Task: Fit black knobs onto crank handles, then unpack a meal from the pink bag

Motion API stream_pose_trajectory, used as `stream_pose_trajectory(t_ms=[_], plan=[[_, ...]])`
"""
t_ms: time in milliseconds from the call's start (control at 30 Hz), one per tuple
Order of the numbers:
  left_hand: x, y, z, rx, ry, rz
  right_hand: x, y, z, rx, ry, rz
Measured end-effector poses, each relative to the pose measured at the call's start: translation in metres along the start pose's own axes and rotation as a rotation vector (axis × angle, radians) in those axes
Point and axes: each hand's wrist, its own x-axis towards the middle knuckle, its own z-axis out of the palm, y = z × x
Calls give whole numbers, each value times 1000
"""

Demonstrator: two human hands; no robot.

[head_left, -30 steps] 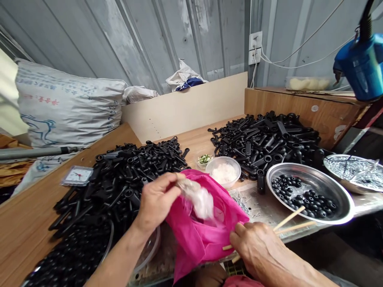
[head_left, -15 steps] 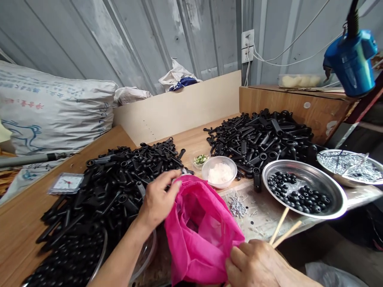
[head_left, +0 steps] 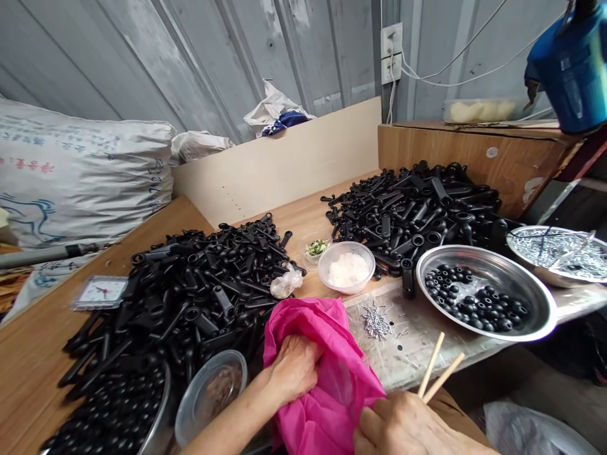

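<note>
A bright pink bag (head_left: 327, 379) lies open at the table's near edge. My left hand (head_left: 294, 366) reaches down into its mouth, fingers curled inside the fabric and partly hidden. My right hand (head_left: 403, 426) grips the bag's near right edge and also holds a pair of wooden chopsticks (head_left: 436, 373) that stick up and to the right. A crumpled clear plastic wrap (head_left: 286, 282) rests on the table just beyond the bag, beside a heap of black plastic parts (head_left: 199, 297).
A second black heap (head_left: 417, 212) lies at the back right. A steel bowl (head_left: 478, 278) holds black beads; another steel bowl (head_left: 559, 256) holds small nails. A clear tub of white stuff (head_left: 347, 268), loose nails (head_left: 376, 322), an empty clear tub (head_left: 208, 395), a small clock (head_left: 99, 292).
My left hand set the clear plastic wrap down on the table beyond the bag, then went down into the pink bag. The right hand kept its hold on the bag and chopsticks.
</note>
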Motion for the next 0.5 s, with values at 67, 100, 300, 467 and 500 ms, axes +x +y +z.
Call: stream_pose_trajectory(t_ms=[67, 100, 300, 467, 500], plan=[[-1, 1, 1, 5, 30, -15, 2, 3, -7, -13, -17, -11], [0, 1, 0, 7, 34, -9, 3, 6, -12, -12, -27, -14], [12, 2, -8, -20, -23, 133, -8, 12, -23, -50, -47, 144], [0, -10, 12, 3, 14, 151, -12, 1, -28, -96, -271, 219], [-3, -13, 19, 15, 36, 157, -12, -2, -35, -47, -332, 239]])
